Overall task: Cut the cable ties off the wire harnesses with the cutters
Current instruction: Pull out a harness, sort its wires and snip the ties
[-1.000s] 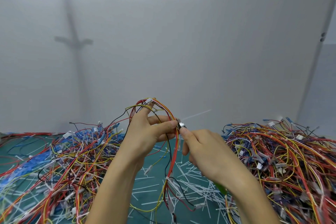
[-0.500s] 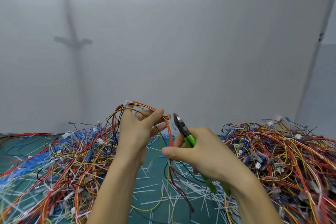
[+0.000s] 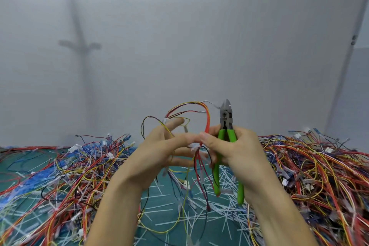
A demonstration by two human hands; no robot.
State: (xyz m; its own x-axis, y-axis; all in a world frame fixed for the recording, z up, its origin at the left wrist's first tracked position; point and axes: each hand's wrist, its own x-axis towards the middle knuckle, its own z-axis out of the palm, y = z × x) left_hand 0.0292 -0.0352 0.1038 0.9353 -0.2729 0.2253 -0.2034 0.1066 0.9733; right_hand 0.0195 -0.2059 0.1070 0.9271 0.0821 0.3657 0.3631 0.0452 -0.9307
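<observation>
The cutters [image 3: 226,124] are showing bright green handles between the right fingers [image 3: 244,140] and a dark grey head above them. The harness [image 3: 207,124] looping over the left fingers [image 3: 175,123] is showing red, orange, yellow and black. Below the fingers, white ties [image 3: 225,223] are criss-crossing a teal mat [image 3: 163,193].

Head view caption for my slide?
Right hand holds green cutters upright beside a wire harness held by left hand.
</observation>
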